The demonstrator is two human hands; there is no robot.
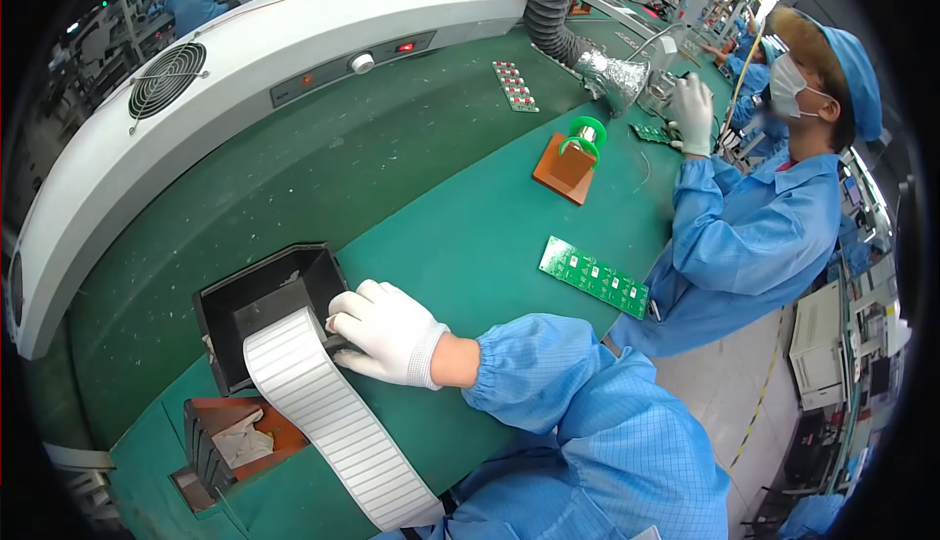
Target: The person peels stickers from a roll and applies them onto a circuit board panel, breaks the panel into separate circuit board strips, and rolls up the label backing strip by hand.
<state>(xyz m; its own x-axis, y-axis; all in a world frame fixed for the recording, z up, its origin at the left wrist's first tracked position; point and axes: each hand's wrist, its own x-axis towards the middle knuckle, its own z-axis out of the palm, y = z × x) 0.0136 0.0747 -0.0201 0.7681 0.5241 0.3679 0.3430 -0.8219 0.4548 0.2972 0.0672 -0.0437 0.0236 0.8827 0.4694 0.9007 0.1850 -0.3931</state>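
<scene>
My right hand [390,334], in a white glove, reaches left with curled fingers at the near right corner of a black open box [217,320]. Its fingertips are beside the edge of a white label strip [343,432]; what they pinch is too small to make out. From inside the box the strip runs over its rim and down to the bottom of the view, by my blue sleeve and lap. My left hand is not in view.
A brown bin [284,434] holds crumpled material. Further off lie a green circuit panel [593,277], a green spool on a brown stand [563,176] and another board [516,88]. A white fan unit [235,55] spans the back. At right, a co-worker [749,217] handles a small board.
</scene>
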